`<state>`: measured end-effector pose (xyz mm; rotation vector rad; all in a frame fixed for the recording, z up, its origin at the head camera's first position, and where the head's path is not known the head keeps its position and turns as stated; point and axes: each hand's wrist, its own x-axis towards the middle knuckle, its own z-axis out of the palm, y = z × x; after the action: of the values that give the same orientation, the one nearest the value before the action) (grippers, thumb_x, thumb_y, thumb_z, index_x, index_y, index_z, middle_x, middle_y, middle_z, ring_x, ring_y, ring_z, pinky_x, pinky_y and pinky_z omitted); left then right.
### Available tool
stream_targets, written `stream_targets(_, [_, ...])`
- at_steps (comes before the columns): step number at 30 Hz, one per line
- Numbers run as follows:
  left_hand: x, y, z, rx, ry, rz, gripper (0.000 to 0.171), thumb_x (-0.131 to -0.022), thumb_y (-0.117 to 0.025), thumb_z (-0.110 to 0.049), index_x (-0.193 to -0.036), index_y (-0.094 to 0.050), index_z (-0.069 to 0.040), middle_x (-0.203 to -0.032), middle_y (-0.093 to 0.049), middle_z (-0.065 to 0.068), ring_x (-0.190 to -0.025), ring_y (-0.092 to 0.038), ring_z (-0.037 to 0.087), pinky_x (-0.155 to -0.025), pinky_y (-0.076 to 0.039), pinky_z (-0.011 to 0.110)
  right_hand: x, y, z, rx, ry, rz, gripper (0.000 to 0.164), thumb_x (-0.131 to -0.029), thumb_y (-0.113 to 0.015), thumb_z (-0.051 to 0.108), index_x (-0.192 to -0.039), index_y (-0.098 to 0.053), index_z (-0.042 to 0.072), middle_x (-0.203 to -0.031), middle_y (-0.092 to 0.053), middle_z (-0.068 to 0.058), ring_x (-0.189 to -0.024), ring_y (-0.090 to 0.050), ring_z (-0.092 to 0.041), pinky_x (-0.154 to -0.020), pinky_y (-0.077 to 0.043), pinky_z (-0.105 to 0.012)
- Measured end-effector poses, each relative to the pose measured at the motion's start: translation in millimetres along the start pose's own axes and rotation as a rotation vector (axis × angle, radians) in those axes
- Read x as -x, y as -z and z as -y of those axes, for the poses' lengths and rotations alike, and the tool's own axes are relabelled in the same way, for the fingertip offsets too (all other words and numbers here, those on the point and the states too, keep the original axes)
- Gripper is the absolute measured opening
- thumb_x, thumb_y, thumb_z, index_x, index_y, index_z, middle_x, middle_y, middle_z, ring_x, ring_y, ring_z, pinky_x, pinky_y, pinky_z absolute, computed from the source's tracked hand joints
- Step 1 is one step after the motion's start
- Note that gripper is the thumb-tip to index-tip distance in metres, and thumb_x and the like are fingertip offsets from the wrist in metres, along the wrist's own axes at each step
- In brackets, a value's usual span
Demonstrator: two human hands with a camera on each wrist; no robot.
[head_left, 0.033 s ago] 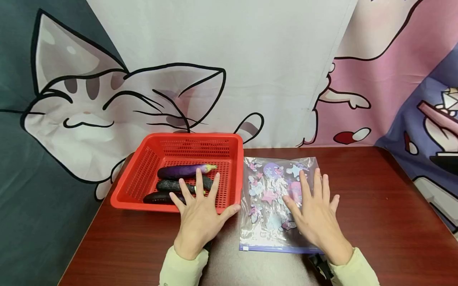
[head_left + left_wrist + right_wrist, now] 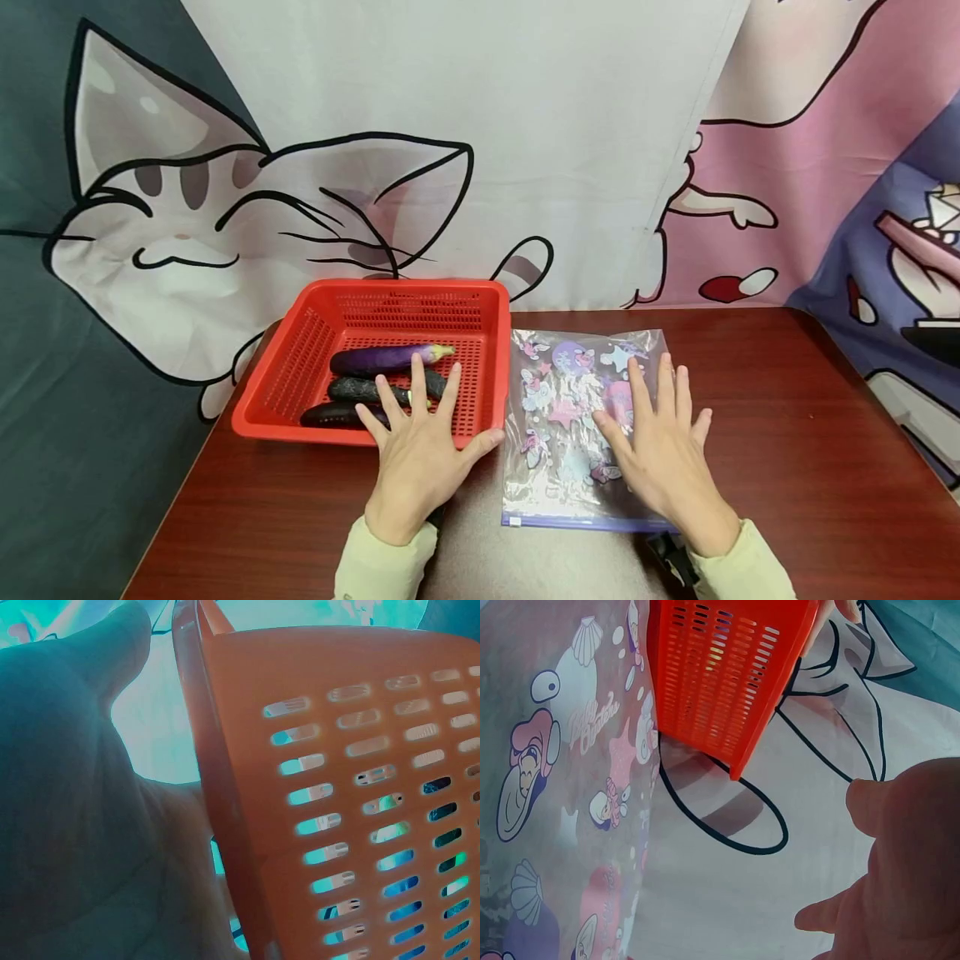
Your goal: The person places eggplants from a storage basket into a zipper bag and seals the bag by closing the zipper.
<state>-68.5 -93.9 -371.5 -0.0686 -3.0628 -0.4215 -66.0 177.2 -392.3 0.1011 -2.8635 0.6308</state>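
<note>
A red slotted plastic basket (image 2: 495,367) stands left of centre in the head view. Inside it lie a purple eggplant (image 2: 375,360), a dark green bumpy cucumber (image 2: 356,389) and a long blackish vegetable (image 2: 333,415), partly hidden by fingers. My left hand (image 2: 416,467) is spread over the basket's near rim, palm down, holding nothing. The left wrist view shows the palm beside the basket's slotted wall (image 2: 240,690). On the right lies a flat clear zip bag (image 2: 555,483) with sea-themed prints and a purple slider edge. My right hand (image 2: 667,458) is spread above its right side, fingers straight.
Both stand on a dark reddish-brown wooden table (image 2: 810,450). A cartoon-printed cloth (image 2: 585,150) hangs behind the table's back edge. The basket's right wall sits close beside the bag's left edge.
</note>
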Motion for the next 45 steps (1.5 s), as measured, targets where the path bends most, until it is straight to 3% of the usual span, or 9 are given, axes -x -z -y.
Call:
stream_targets(21, [-3.4,6.6,5.5,0.031,0.005,0.012,0.093,-0.071,-0.039,-0.082,-0.147,-0.015,-0.034,-0.155,0.002,0.011,-0.130,0.007,0.056,-0.094,0.008,0.073,1,1,-6,-0.019,0.000,0.000,0.075,-0.090,-0.046,0.052,-0.149,-0.015,0.016,-0.153,0.002,-0.018,-0.138,0.004,-0.039,-0.093,-0.004,-0.075])
stream_targets(33, [-13.5,29.5,22.2,0.014,-0.003,0.080,0.094,-0.072,-0.031,-0.083,-0.148,-0.015,-0.031,-0.155,0.001,0.010,-0.130,-0.003,0.058,-0.094,0.008,0.073,5,0,-13,-0.013,0.040,-0.003,0.076,-0.089,-0.050,0.050,-0.149,-0.015,0.019,-0.152,-0.006,-0.021,-0.136,-0.002,-0.044,-0.095,-0.007,-0.072])
stream_targets(45, [-34.3,49.3,40.2,-0.053,-0.023,0.138,0.090,-0.077,-0.048,-0.071,-0.148,-0.018,-0.025,-0.153,-0.005,0.018,-0.129,-0.006,0.058,-0.090,0.004,0.076,16,2,-19,0.018,0.126,0.018,0.078,-0.085,-0.059,0.048,-0.146,-0.026,0.012,-0.145,-0.020,-0.028,-0.129,-0.018,-0.050,-0.094,-0.017,-0.066])
